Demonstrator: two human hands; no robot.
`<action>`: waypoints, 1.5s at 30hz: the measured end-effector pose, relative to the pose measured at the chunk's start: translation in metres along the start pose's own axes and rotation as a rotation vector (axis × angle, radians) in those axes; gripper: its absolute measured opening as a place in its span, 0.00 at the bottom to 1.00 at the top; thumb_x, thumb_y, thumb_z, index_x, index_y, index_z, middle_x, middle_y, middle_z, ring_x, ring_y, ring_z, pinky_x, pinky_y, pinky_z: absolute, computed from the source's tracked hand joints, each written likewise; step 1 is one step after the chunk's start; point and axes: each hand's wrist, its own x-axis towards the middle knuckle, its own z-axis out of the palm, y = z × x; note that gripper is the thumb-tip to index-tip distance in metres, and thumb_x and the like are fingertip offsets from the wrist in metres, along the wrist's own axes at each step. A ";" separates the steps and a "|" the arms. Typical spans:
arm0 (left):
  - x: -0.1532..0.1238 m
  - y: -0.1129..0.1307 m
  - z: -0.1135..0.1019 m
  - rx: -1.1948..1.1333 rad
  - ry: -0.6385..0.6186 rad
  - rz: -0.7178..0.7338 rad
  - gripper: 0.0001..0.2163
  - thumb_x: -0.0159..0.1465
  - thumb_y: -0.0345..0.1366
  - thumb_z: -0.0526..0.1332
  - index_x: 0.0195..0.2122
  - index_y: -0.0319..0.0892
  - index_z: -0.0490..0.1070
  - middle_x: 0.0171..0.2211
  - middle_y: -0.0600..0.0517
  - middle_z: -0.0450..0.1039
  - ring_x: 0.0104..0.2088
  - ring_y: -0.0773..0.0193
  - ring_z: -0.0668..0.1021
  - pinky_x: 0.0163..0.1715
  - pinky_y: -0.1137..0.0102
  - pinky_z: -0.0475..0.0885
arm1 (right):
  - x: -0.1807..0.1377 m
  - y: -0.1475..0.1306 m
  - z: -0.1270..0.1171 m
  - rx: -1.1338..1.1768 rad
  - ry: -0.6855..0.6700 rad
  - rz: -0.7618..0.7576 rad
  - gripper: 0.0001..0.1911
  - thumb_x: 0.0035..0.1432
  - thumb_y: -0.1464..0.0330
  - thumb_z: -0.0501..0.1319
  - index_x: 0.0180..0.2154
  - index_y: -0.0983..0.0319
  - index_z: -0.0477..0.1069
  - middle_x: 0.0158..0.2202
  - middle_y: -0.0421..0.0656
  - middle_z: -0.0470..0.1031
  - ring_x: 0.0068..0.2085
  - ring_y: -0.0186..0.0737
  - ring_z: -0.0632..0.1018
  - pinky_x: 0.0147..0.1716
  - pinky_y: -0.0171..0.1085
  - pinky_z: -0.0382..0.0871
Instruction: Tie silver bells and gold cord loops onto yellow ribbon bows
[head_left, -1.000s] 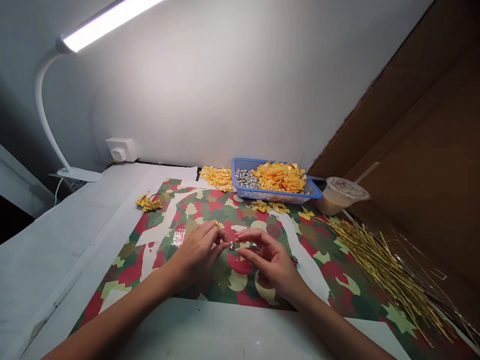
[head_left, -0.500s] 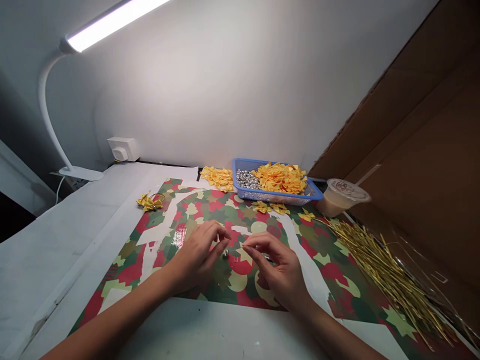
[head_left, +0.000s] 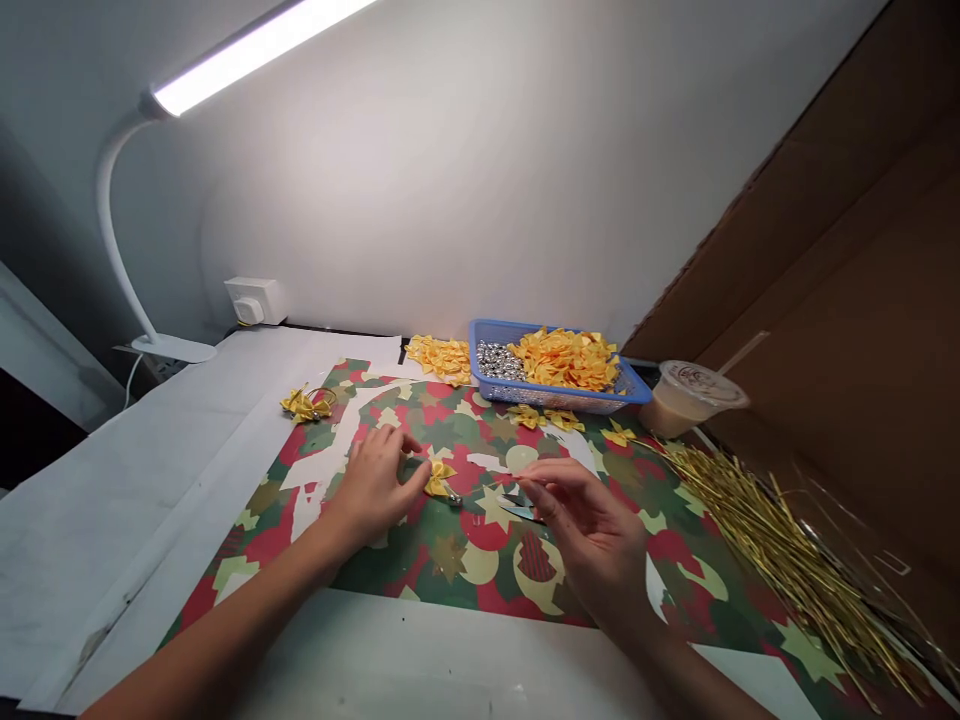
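My left hand [head_left: 381,482] is over the patterned sheet, thumb and fingers apart. Just right of its thumb lies a yellow ribbon bow [head_left: 441,477], with small silver bells [head_left: 454,499] at its lower edge. My right hand [head_left: 596,525] is pinched closed, thumb against forefinger; anything between the tips is too small to make out. Under and beside that hand, scissor-like metal blades [head_left: 517,506] lie on the sheet, the rest hidden by the hand.
A blue basket [head_left: 559,402] at the back holds silver bells and yellow bows. More bows [head_left: 439,358] are heaped beside it. Gold wire ties [head_left: 772,540] and a lidded drink cup [head_left: 686,400] stand right, near cardboard. A bow cluster [head_left: 306,404] is at left, a lamp [head_left: 174,347] behind.
My hands have moved apart, the left going left and opening, the right going right. The yellow bow and the blades have come into view between them. The view has shifted slightly.
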 end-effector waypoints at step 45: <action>-0.013 0.023 0.013 -0.502 -0.097 0.181 0.07 0.62 0.36 0.58 0.32 0.41 0.73 0.31 0.50 0.78 0.30 0.65 0.77 0.29 0.71 0.74 | 0.017 -0.017 -0.018 0.347 0.092 0.197 0.06 0.56 0.63 0.65 0.30 0.58 0.72 0.29 0.41 0.81 0.24 0.33 0.76 0.22 0.32 0.72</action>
